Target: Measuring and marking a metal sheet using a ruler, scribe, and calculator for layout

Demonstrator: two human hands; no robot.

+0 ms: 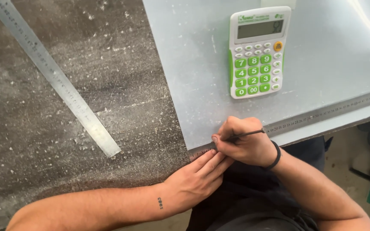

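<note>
The right hand (244,143) is curled tight, thumb and fingers pinching a thin dark scriber (247,135) low near its tip; the tip meets the near edge of the metal sheet (322,51), and the shaft slants up and away to the right over the knuckles; a dark band sits on that wrist. The left hand (198,177) lies flat just beside it, fingers straight and pressed together, their ends touching the underside of the right hand and resting on the corner end of a ruler (322,113); that ruler runs along the sheet's near edge, off to the right from the hands.

Further up the sheet from the hands stands a calculator (258,52), white with green keys, well apart from the ruler, its display blank-looking.

Left of the sheet is a dark, dusty bench (43,141), scratched and flecked with white; a second ruler (56,77) lies on it aslant, well apart from the sheet, its lower end nearer the hands.
</note>
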